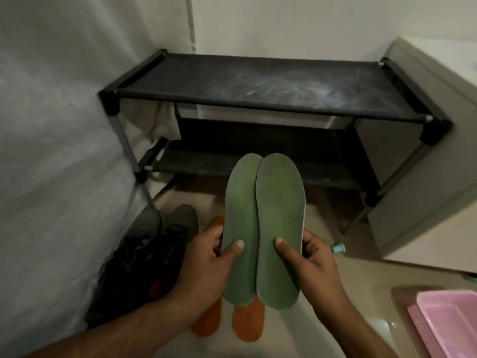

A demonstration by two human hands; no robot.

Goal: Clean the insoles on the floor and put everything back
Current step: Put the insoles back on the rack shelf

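Nearest us, our left hand and right hand each pinch one green insole near its heel. Both long axes point away from us toward the shoe rack beyond.

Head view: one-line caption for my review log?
Left hand and right hand each hold a green insole before a black shoe rack; orange insoles lie below.

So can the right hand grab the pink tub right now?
Probably not yet. The right hand is gripping a green insole, so it is busy. The pink tub sits low on that side with nothing in between.
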